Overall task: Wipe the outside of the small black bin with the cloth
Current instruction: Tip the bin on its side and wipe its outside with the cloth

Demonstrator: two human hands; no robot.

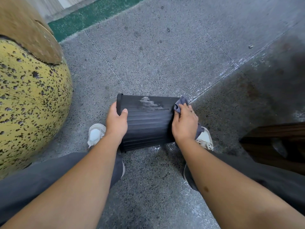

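Note:
The small black bin (148, 123) lies on its side on the speckled floor between my feet, its ribbed wall facing up and its rim to the left. A pale grey smear marks its upper part. My left hand (116, 123) grips the rim end, thumb on the ribbed wall. My right hand (184, 123) presses a grey-blue cloth (180, 103) against the bin's right end; cloth pokes out above my fingers and below my wrist.
A large yellow speckled rounded object (33, 100) with a brown top bulges at the left, close to my left knee. Dark wooden furniture (277, 146) sits at the right. A green strip (85, 19) borders the floor far left. Grey floor stretches ahead.

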